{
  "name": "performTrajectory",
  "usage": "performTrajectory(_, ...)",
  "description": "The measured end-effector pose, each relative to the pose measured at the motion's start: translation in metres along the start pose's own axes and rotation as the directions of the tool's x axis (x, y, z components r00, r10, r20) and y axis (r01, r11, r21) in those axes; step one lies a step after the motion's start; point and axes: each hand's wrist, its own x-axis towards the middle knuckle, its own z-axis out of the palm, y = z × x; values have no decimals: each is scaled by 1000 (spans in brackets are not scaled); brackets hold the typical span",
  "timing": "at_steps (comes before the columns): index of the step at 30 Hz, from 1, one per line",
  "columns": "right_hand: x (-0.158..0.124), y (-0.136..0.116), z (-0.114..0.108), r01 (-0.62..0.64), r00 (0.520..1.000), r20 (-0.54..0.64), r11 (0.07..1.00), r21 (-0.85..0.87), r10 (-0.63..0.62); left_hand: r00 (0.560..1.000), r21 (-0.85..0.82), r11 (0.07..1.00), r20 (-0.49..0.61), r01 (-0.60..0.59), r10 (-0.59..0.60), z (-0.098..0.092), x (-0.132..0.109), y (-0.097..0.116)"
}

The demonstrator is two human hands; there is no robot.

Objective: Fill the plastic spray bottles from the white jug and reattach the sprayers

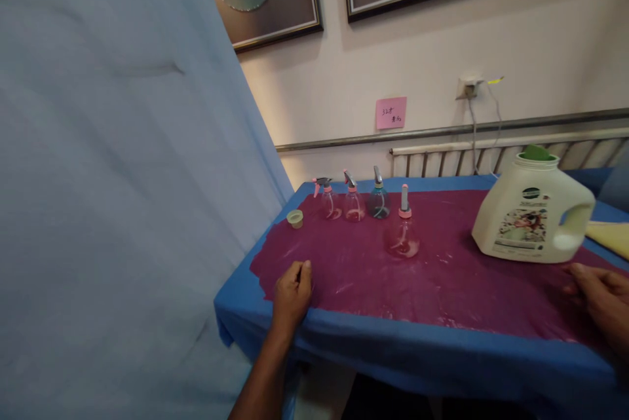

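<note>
My left hand (293, 286) rests as a loose fist on the purple plastic sheet (344, 276) near the table's front edge. Nothing shows in it. At the right edge of the view, my right hand (602, 299) has its fingers loosely bent and apart, just below a cream jug (525, 210) with a handle and a green spout. A clear spray bottle (403, 236) with a pink collar stands upright near the sheet's middle. Behind it stand a blue spray bottle (379, 202) and two clear ones (354, 205) with pink triggers. A small greenish cap (295, 219) sits at the left.
A blue cloth (393, 335) covers the table under the sheet. A pale blue curtain (122, 177) hangs along the left. Behind are a radiator (442, 154), a wall socket (468, 88) with cables and a pink note (391, 113). Something yellow (609, 236) lies at the far right.
</note>
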Motion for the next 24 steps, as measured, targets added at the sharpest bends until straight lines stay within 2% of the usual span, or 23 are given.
performTrajectory(3,-10,-33,-5,-112,994,18,994,12,112,1000,-2,1000,-4,-6,6,0,2,-1)
performTrajectory(7,-17,-56,-8,-121,992,32,992,44,120,1000,-3,1000,-7,-17,16,0,5,-2)
performTrajectory(14,-17,-53,-3,-101,994,38,995,14,101,1000,0,1000,-8,-24,24,-1,8,-5)
performTrajectory(19,-12,-43,3,-68,997,43,995,77,64,999,8,999,-11,-36,36,-2,11,-2)
performTrajectory(24,-12,-46,7,-30,999,28,992,121,27,999,46,998,0,-41,41,-5,16,-2)
